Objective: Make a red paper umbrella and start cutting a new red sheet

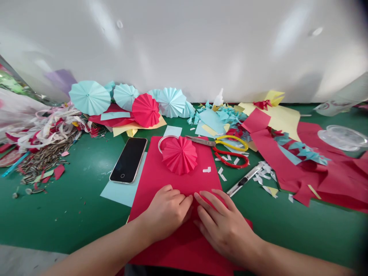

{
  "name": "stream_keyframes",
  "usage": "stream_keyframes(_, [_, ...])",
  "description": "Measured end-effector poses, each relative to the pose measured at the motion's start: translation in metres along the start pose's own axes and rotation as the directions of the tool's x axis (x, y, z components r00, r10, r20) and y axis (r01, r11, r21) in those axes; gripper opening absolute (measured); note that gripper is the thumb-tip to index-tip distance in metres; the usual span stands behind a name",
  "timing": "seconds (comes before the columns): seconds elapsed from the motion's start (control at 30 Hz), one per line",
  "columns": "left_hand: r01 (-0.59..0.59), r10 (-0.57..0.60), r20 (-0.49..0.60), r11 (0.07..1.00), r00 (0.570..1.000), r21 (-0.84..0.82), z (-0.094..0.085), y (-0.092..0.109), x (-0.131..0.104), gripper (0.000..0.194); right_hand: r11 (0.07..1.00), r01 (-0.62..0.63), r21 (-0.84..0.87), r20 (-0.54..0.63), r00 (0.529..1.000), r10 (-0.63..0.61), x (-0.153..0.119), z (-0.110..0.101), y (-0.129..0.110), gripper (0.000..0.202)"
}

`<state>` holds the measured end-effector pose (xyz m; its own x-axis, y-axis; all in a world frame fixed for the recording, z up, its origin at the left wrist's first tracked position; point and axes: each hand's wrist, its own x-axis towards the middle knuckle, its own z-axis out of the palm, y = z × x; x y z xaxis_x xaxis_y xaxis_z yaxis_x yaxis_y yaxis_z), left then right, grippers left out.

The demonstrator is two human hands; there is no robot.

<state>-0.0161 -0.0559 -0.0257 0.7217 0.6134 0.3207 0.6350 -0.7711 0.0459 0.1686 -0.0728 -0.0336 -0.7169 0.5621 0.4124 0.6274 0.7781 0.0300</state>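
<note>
Red paper [153, 174] (left hand [169, 211], right hand [224, 224] atop), long axis toward white panel [184, 50].

I'm getting just one head cam, looking forward and down past the hands [198, 220] over the bench [86, 207].

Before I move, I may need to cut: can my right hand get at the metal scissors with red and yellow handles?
Probably yes. The right hand rests at the red paper, and the scissors lie beyond it with their handles uncovered; a silver utility knife beside the way looks avoidable.
</note>
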Motion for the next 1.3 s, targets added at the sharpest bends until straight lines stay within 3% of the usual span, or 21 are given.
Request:
stream_keyframes(0.37, [-0.015,0.015,0.000,0.999,1.000,0.034,-0.0004,-0.0009,0.0017,0.023,0.998,-0.050,0.047,-0.064,0.997,0.053,0.0031,-0.0049,-0.0001,0.016])
stream_keyframes(0.53, [-0.028,0.028,0.017,0.999,0.999,0.032,-0.0008,-0.0012,0.0010,0.024,0.997,-0.041,0.063,-0.002,0.999,0.041,0.0028,-0.0026,0.0000,0.018])
stream_keyframes(0.7, [-0.022,0.022,0.025,1.000,0.999,0.005,0.0008,-0.0007,0.0003,0.012,0.994,-0.070,0.079,0.062,0.996,0.065,0.0016,-0.0013,0.0016,0.025])
stream_keyframes(0.97, [-0.027,0.027,0.042,1.000,0.999,-0.010,0.0003,0.0000,0.0015,0.016,0.985,-0.124,0.119,0.202,0.974,0.098,0.0045,-0.0058,0.0022,0.036])
stream_keyframes(1.3, [-0.007,0.008,0.058,1.000,0.998,-0.009,-0.0008,-0.0002,0.0010,0.015,0.991,-0.084,0.103,0.111,0.991,0.073,0.0029,-0.0029,0.0008,0.025])
